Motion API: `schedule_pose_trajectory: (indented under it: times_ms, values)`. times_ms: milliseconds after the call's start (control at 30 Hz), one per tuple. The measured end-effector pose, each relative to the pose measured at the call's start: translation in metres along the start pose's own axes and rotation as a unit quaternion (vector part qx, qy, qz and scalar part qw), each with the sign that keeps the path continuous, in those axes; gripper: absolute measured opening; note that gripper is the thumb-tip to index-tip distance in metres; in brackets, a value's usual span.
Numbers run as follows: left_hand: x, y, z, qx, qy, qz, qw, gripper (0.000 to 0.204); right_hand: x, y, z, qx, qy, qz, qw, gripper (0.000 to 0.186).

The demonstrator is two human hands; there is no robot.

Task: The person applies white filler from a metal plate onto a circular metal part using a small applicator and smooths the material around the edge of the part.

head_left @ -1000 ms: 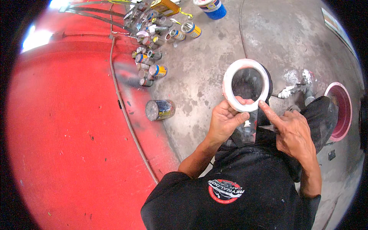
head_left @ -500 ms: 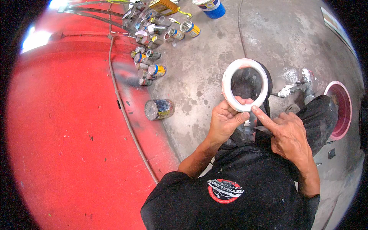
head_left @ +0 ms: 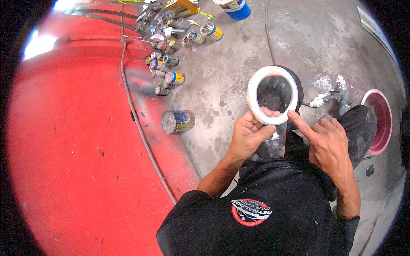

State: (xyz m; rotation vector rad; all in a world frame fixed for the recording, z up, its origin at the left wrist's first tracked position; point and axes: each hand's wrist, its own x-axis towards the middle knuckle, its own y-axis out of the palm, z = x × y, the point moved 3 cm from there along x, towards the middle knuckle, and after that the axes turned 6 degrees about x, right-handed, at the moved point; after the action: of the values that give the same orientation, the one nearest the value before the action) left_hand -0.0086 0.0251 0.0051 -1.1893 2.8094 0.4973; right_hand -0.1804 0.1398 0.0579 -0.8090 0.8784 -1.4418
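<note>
A white ring (head_left: 253, 94), smooth and rounded with a wide round opening, is held up over my lap. My left hand (head_left: 247, 135) grips its lower left part, thumb in front and fingertips showing through the opening. My right hand (head_left: 328, 143) stretches its index finger to the ring's lower right edge, the tip touching or almost touching it. The other right fingers are curled. A thin pale flat piece (head_left: 300, 136) shows beside them, partly hidden; its kind is unclear.
A red wall (head_left: 77, 141) with a cable (head_left: 143, 143) fills the left. Several paint cans (head_left: 175, 78) stand along it, with a stained can (head_left: 177, 122) nearer. A blue bucket (head_left: 239, 12) stands at the back. On the right are a power tool (head_left: 339, 98) and a maroon tub (head_left: 383, 121).
My right hand has shifted slightly right, its index fingertip sliding along the ring's lower edge toward the right side. My left hand and the ring have barely moved.
</note>
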Motion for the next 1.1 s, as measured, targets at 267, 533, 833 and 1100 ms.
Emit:
schedule_pose_trajectory:
  times_ms: [267, 533, 833, 1100]
  values:
    - [0.000, 0.003, 0.010, -0.142, 0.007, -0.010, 0.990, 0.032, -0.002, 0.005, 0.003, 0.072, -0.009, -0.018, 0.997, 0.083]
    - [0.001, 0.006, 0.006, -0.133, 0.016, -0.008, 0.991, 0.030, -0.003, 0.005, 0.009, 0.074, -0.022, -0.022, 0.997, 0.077]
    - [0.001, 0.007, 0.005, -0.134, 0.018, -0.017, 0.991, 0.031, -0.006, -0.001, 0.006, 0.068, -0.003, -0.034, 0.997, 0.080]
    - [0.004, 0.014, 0.004, -0.191, 0.004, -0.008, 0.981, 0.032, -0.004, 0.009, 0.004, 0.069, -0.006, -0.054, 0.996, 0.080]
